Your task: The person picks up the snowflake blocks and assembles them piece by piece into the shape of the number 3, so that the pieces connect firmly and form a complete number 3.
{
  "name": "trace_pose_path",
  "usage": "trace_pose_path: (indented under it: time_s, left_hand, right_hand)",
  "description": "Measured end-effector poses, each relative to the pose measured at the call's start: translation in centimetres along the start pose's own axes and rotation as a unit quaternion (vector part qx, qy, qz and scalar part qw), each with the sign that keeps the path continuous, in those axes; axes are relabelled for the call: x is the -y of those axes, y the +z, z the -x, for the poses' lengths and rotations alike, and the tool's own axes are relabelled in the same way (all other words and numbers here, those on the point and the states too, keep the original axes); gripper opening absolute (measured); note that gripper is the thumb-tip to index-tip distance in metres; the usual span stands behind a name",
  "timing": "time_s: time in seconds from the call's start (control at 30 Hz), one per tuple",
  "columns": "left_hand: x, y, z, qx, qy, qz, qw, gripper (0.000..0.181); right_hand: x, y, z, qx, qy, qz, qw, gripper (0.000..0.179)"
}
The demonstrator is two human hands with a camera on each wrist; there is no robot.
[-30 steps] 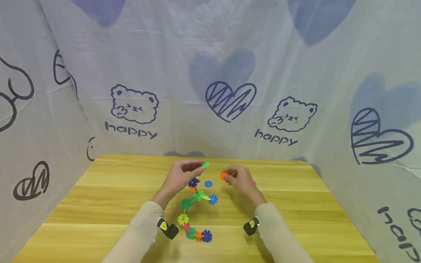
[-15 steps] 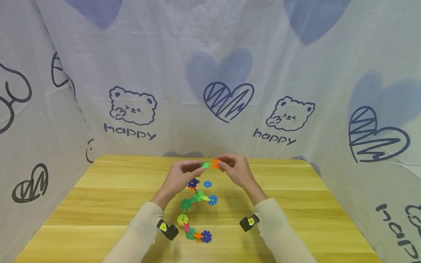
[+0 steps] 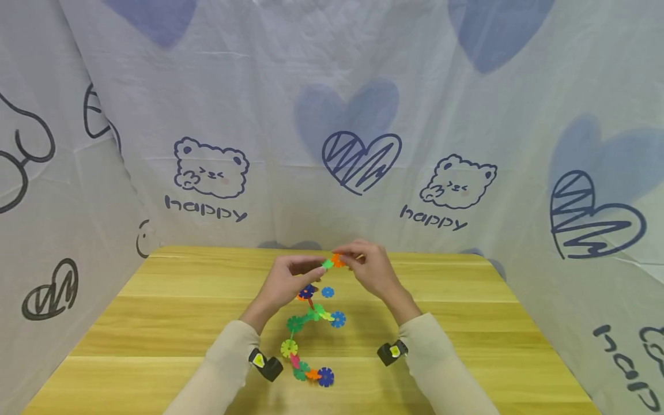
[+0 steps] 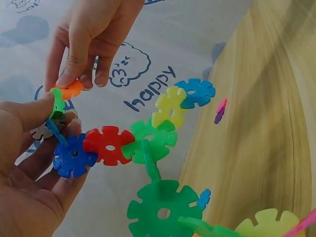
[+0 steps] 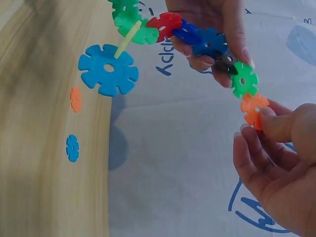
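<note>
My left hand holds the upper end of a chain of slotted plastic snowflake discs, its thumb and fingertips pinching a bright green disc. Beyond the fingers the chain continues through a blue disc, a red disc and several green ones, with a light blue disc on a side branch. An orange disc is pinched between thumb and fingers of my right hand. Its edge meets the green disc's edge in the right wrist view. The chain's lower end has a dark blue disc.
Loose on the wooden table lie a blue disc, an orange disc, and a pink disc with a purple disc. A white printed cloth hangs behind and along both sides.
My right hand has moved up and left, bringing the orange disc from a gap away to the green disc's edge. My left hand has stayed nearly in place with the chain.
</note>
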State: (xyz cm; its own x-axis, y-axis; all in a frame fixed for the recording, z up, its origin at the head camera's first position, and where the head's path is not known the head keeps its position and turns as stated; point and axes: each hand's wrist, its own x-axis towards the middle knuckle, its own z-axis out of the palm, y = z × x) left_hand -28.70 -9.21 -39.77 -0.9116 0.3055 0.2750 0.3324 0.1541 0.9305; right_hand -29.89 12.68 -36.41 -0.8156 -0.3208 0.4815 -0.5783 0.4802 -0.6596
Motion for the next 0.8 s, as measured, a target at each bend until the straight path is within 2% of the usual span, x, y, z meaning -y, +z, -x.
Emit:
trace_pose_path:
  time_s: [0.2, 0.3, 0.57, 0.8]
  left_hand:
    - [0.1, 0.1, 0.0, 0.006, -0.006, 0.016, 0.9998, 0.031]
    - [0.1, 0.2, -0.1, -0.001, -0.012, 0.016, 0.9998, 0.029]
    - [-0.2, 0.6, -0.2, -0.041, -0.029, 0.008, 0.9987, 0.022]
    - [-0.4, 0.9, -0.3, -0.046, -0.020, 0.013, 0.9987, 0.019]
  right_hand:
    - [0.4, -0.2, 0.2, 0.005, 0.017, -0.007, 0.9998, 0.014]
    - [0.5, -0.3, 0.2, 0.000, 0.020, -0.012, 0.9997, 0.010]
    - [0.6, 0.9, 0.2, -0.050, -0.017, 0.009, 0.9986, 0.004]
    - [1.1, 0.8, 0.0, -0.053, -0.061, 0.071, 0.9942, 0.004]
